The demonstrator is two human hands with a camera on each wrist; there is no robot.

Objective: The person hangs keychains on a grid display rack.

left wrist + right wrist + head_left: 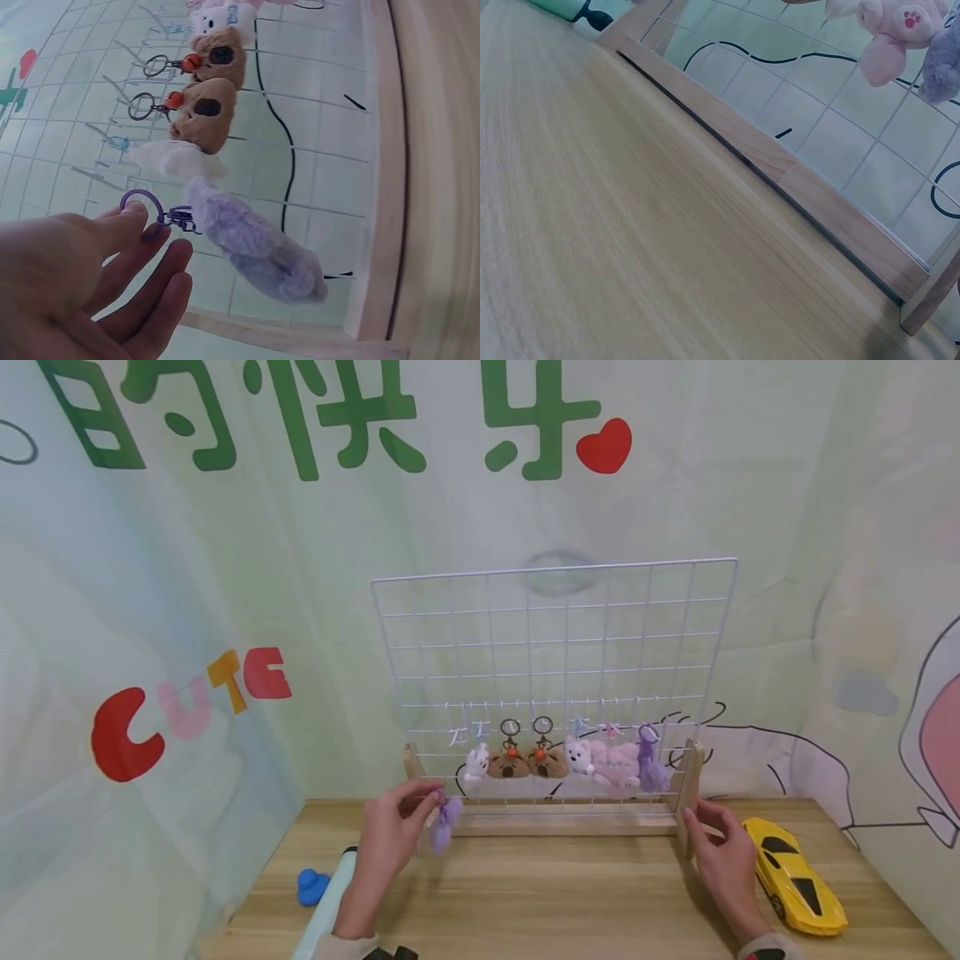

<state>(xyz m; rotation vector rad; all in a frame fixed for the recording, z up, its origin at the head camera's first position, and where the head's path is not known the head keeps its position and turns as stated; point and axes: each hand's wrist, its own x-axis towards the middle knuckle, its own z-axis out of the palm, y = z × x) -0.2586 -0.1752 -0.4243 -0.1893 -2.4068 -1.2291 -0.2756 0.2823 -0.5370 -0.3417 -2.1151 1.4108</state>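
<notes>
My left hand (393,837) pinches the purple ring of a fluffy purple plush keychain (259,247) between thumb and fingertips. The plush dangles in front of the lower left part of a white wire grid rack (547,668) on a wooden base. Just above it, an unoccupied white hook (457,737) sticks out at the left end of a row of hooks. Over on the right, my other hand (723,853) grips the edge of the rack's wooden side post (692,777) with thumb and fingers. The right wrist view does not show that hand.
Along the row hang a white plush (477,766), two brown plush keychains (509,765) with bells, another white one (578,755), a pink one (617,764) and a purple one (652,768). A yellow toy car (801,878), blue duck (312,887) and pale green roller (327,906) lie on the table.
</notes>
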